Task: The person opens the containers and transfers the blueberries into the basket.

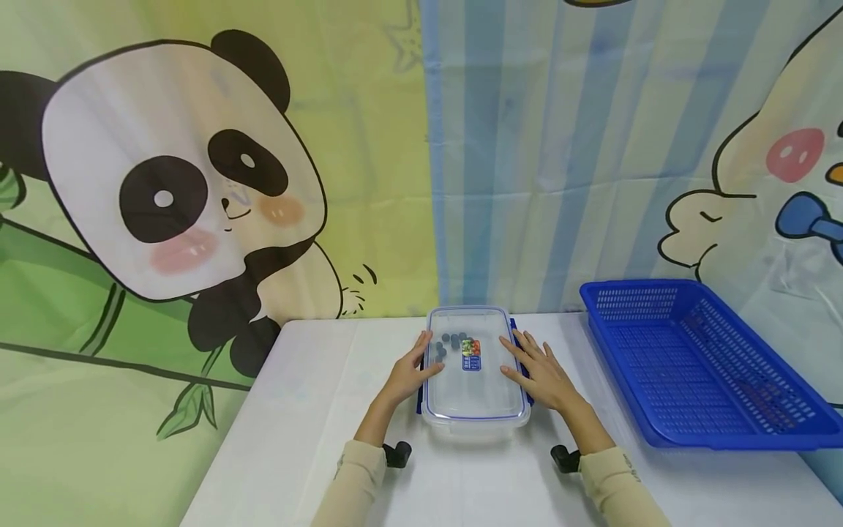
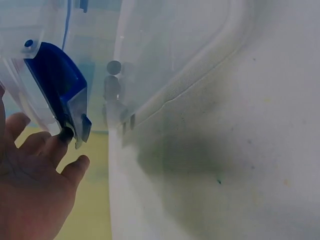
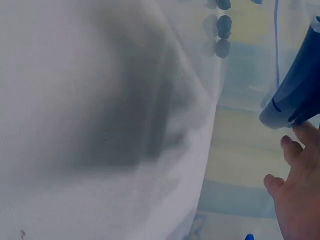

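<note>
A clear plastic food container [image 1: 474, 399] with a blue-edged lid stands on the table. Through it show several small, round, dark blue-grey things [image 1: 443, 348] toward its far left. My left hand [image 1: 403, 377] lies along the container's left side, thumb over the lid's edge. In the left wrist view its fingertips touch the lower end of a blue side latch [image 2: 60, 85], which hangs angled out from the wall. My right hand [image 1: 545, 372] spreads at the right edge, thumb and finger on the lid. In the right wrist view a fingertip meets the other blue latch [image 3: 295, 82].
A big blue plastic basket [image 1: 685, 432] stands to the right on the white table [image 1: 316, 410]. Behind the table hangs a printed curtain [image 1: 369, 183] with a panda. A printed label [image 1: 470, 355] is on the lid.
</note>
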A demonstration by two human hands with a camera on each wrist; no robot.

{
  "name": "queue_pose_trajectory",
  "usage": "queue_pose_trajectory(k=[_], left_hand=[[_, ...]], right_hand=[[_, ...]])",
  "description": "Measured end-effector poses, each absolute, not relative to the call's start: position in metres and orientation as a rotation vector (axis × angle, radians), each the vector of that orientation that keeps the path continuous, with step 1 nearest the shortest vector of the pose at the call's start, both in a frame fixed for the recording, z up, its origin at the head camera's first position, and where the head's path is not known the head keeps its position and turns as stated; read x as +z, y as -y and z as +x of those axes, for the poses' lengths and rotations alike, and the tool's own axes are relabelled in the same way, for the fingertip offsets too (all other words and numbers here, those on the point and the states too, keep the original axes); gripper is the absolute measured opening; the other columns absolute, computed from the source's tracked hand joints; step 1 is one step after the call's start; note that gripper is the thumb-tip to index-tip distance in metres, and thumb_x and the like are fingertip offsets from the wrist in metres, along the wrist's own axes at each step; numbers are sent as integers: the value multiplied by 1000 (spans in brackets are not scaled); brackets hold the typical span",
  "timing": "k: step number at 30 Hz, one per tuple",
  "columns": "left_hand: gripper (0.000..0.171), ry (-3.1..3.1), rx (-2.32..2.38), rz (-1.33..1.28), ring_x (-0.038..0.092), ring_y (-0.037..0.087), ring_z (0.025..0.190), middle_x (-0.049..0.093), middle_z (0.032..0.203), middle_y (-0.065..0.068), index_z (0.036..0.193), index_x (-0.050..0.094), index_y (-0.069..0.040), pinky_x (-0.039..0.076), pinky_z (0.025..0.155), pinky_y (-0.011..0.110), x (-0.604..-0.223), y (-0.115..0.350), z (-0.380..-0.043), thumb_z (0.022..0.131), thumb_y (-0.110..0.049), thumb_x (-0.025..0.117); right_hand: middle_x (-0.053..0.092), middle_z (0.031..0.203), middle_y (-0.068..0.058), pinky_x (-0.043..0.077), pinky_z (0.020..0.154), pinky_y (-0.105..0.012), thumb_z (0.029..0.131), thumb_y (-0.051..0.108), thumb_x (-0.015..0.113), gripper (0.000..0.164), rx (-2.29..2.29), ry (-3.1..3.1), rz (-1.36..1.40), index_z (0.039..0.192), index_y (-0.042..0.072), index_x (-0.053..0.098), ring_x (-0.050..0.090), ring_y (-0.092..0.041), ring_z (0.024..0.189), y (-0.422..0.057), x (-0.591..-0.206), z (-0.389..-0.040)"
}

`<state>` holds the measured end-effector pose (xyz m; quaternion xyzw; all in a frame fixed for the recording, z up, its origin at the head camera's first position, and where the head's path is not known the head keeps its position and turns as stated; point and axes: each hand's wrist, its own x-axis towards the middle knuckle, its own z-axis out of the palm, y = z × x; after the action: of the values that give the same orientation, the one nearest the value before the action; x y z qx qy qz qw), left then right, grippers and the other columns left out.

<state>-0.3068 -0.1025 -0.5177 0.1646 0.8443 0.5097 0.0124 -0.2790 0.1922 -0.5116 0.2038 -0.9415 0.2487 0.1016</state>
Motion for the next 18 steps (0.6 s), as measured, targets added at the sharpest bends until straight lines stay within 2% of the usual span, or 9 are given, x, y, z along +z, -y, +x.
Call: queue_pose_trajectory(k=[5,11,14,18], left_hand=[[75,-2637,1579,515,25,25,135,16,152,7,145,28,-13,27,108,37,-518,103,-307,85,-35,66],[74,-2618,1652,502,22,26,136,15,152,10,146,24,-10,25,109,38,-522,100,-305,87,-30,64],[75,-2627,1669,434,29,31,132,21,149,15,147,20,-8,29,106,42,-523,97,-300,89,-32,61],[71,-2653,1662,313,36,37,127,29,145,18,147,19,-8,34,103,47,-524,91,-293,92,-31,56]], right_hand=[[24,148,-18,5,108,-59,92,46,48,60,853,2788,599,145,26,30,15,-34,137,-190,-512,-278],[12,152,-18,8,108,-59,96,38,45,66,1255,2750,562,148,12,15,8,-36,138,-180,-516,-277],[6,153,-18,8,109,-57,97,35,45,70,1443,2702,524,148,5,7,5,-36,138,-174,-515,-275],[1,153,-18,6,110,-54,97,22,46,67,1596,2656,423,147,3,5,1,-36,138,-166,-511,-272]])
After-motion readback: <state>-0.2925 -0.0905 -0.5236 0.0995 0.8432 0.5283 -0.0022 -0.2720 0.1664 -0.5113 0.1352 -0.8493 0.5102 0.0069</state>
